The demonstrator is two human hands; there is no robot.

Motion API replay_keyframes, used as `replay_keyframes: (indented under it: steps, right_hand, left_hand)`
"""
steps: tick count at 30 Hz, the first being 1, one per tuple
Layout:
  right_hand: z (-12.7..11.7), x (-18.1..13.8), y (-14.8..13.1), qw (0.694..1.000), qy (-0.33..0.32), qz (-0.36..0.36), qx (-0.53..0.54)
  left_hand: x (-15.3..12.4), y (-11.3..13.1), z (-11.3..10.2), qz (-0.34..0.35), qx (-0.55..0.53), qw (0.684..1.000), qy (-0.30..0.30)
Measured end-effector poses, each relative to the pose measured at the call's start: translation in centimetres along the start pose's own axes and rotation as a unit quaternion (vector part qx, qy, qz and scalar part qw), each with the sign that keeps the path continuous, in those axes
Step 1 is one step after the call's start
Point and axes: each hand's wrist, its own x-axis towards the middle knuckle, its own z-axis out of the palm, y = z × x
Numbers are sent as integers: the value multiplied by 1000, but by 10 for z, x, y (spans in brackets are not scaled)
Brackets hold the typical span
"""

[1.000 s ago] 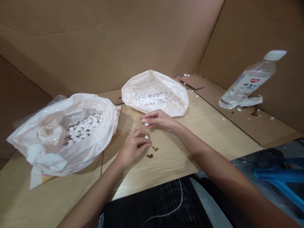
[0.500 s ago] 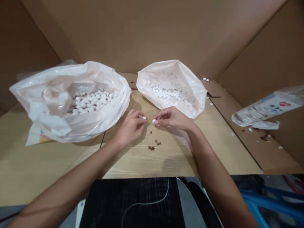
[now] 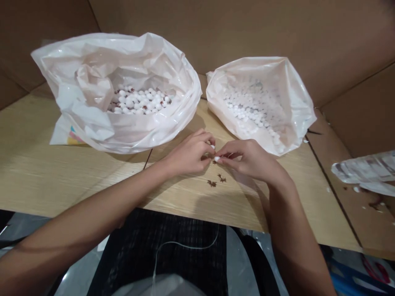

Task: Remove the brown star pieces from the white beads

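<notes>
The left hand (image 3: 189,154) is pinching a white pellet (image 3: 212,146) between thumb and fingertips, just in front of the large bag (image 3: 92,82), by its right edge. The right hand (image 3: 251,161) is pinching a second pellet (image 3: 217,158) right of that bag, fingertips nearly meeting the left hand's. Both pellets are showing too small to tell any long axis. Brown scraps (image 3: 216,181) are lying farther out from the bag

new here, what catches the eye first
Two open plastic bags of white beads sit at the back: the left bag, with brown bits mixed in, and the right bag, all white. Before them the left hand and right hand meet, each pinching a small white bead.
</notes>
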Motion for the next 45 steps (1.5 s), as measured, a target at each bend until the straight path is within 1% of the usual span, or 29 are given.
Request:
replay_keyframes:
  steps: [8, 19, 25, 34, 38, 41, 45]
  right_hand:
    - [0, -1, -5, 999, -9, -18, -32]
    - [0, -1, -5, 998, -13, 4, -56]
    - [2, -1, -7, 997, -26, 8, -77]
    - [8, 0, -11, 990, -22, 17, -139]
    - [10, -1, -13, 989, -14, 25, -146]
    - [9, -1, -12, 990, -11, 31, -134]
    - [7, -1, -6, 997, -8, 49, -61]
  left_hand:
    - [-1, -2, 2, 10, 10, 1000, -3]
    - [-2, -3, 4, 15, 9, 1000, 0]
    - [-2, -4, 4, 20, 11, 1000, 7]
    - [-1, -5, 5, 24, 15, 999, 19]
    - [-1, -4, 4, 19, 17, 999, 21]
    - [-1, -4, 3, 17, 18, 999, 21]
    - [-1, -3, 1, 14, 15, 1000, 19]
